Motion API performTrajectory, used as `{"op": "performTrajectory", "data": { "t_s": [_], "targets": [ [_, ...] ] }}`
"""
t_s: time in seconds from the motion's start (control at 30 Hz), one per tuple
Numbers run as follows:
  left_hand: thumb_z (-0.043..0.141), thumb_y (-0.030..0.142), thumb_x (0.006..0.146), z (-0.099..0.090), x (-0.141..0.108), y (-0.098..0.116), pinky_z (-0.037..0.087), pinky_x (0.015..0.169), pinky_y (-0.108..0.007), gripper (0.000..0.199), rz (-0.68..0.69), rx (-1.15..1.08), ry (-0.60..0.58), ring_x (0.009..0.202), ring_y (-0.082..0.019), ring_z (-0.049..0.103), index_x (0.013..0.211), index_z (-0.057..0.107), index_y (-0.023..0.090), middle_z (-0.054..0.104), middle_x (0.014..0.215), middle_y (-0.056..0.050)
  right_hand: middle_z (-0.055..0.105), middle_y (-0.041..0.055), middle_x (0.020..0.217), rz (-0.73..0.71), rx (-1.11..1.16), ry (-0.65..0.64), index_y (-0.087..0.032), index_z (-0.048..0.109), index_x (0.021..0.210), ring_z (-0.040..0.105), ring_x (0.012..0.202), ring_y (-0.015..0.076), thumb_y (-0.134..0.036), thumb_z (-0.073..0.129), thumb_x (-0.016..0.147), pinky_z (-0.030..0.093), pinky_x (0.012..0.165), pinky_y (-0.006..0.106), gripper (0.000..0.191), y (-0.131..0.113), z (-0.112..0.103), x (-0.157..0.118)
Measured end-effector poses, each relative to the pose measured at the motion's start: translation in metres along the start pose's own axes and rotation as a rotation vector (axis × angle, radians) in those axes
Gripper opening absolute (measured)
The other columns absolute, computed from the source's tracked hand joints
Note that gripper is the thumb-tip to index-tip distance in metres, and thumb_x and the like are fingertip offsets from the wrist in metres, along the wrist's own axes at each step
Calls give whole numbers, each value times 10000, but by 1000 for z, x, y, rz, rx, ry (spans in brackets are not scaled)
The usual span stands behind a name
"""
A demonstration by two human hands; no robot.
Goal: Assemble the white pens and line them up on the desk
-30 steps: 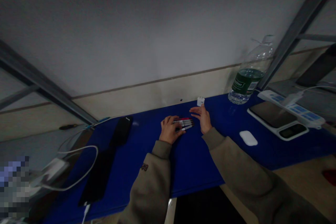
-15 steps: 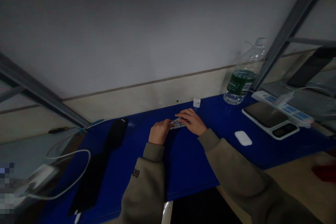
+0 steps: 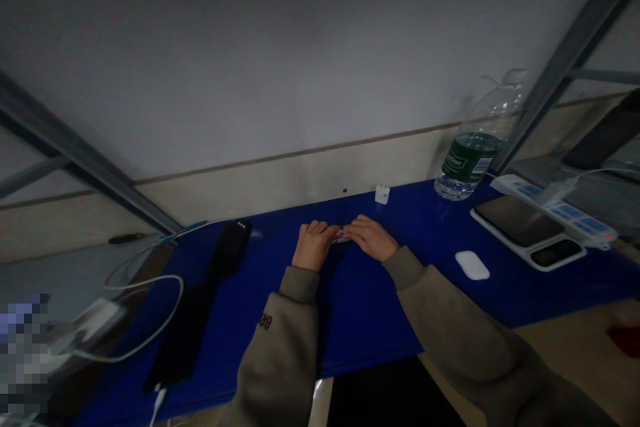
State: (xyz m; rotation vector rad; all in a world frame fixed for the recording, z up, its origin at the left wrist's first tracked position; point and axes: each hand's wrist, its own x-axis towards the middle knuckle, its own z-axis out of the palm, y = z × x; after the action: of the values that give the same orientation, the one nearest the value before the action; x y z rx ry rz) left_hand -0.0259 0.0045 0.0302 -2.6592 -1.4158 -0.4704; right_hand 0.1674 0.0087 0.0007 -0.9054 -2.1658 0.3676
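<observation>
My left hand [image 3: 314, 245] and my right hand [image 3: 373, 239] come together over the blue tabletop [image 3: 360, 300], near its back edge. Between their fingertips is a small bundle of thin whitish sticks [image 3: 342, 237], lying crosswise. The fingers of both hands are closed on its two ends and cover most of it, so its exact kind does not show. Just behind my right hand, a white charger plug [image 3: 383, 195] stands against the wall.
On the right are a large water bottle [image 3: 469, 163], a power strip [image 3: 560, 210], a white kitchen scale [image 3: 525, 230] and a white earbud case [image 3: 473, 265]. Dark phones [image 3: 231, 247] and a white cable [image 3: 165, 333] lie left. Metal posts [image 3: 100, 173] flank the table.
My hands have closed in on the sticks, and my right fingers, raised over them before, now grip their end. Less of the bundle shows. The whole view has shifted slightly.
</observation>
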Motion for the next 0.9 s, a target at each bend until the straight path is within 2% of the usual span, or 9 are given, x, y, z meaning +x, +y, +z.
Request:
{"op": "performTrajectory", "data": {
  "t_s": [0.23,0.33,0.4,0.5,0.57,0.63,0.73,0.8,0.9],
  "targets": [
    [308,409,960,2,0,-3,285,747,-316,359,-68,-99,14,868,-180,495,1035,627,263,609,862,-34,634,72,861,71,46,117,-253,682,971,527,843,227,-363,516,892,415,791,380,214,-9,-4,3],
    [308,421,957,1,-1,-2,282,753,-319,362,-65,-103,27,868,-182,485,1022,626,261,604,855,-30,617,26,652,224,167,147,-240,685,775,539,637,175,-393,470,910,423,689,335,296,-9,-2,3],
    [322,421,954,1,-1,-1,284,754,-319,350,-61,-101,31,867,-184,481,1015,626,260,600,857,-31,593,4,585,286,271,148,-234,670,719,531,569,152,-392,460,909,422,637,308,325,-9,-2,4],
    [317,414,956,0,-1,-1,288,754,-319,347,-81,-83,35,870,-187,478,1014,620,256,596,864,-34,658,28,813,260,381,201,-225,674,832,596,762,171,-379,595,817,449,718,313,174,-11,-4,5],
    [300,411,960,-1,-1,-1,289,754,-320,356,-97,-69,37,868,-189,476,1011,616,255,592,859,-36,652,45,955,250,425,224,-227,654,957,596,877,186,-366,676,743,456,762,322,256,-11,-3,6],
    [294,410,961,-1,-2,-1,288,755,-324,359,-96,-60,41,867,-191,473,1008,615,256,589,849,-36,659,37,896,296,479,204,-234,628,1041,604,807,176,-380,643,771,466,722,317,307,-10,-1,6],
    [303,412,959,-1,-2,0,286,752,-327,348,-78,-58,44,866,-192,468,1017,613,263,589,849,-33,643,16,712,362,536,161,-231,660,988,588,644,158,-396,470,887,471,657,316,271,-7,2,6],
    [303,406,960,0,-2,0,284,746,-328,344,-79,-52,42,866,-192,466,1016,611,264,589,853,-32,653,31,787,318,505,164,-230,682,942,607,737,170,-371,490,882,475,723,332,246,-7,1,6],
    [301,393,962,1,-2,0,285,742,-330,344,-99,-33,42,861,-194,462,989,614,254,584,847,-37,625,57,1014,212,428,181,-241,678,1005,579,962,199,-333,661,768,447,859,355,255,-8,-1,6]
  ]
}}
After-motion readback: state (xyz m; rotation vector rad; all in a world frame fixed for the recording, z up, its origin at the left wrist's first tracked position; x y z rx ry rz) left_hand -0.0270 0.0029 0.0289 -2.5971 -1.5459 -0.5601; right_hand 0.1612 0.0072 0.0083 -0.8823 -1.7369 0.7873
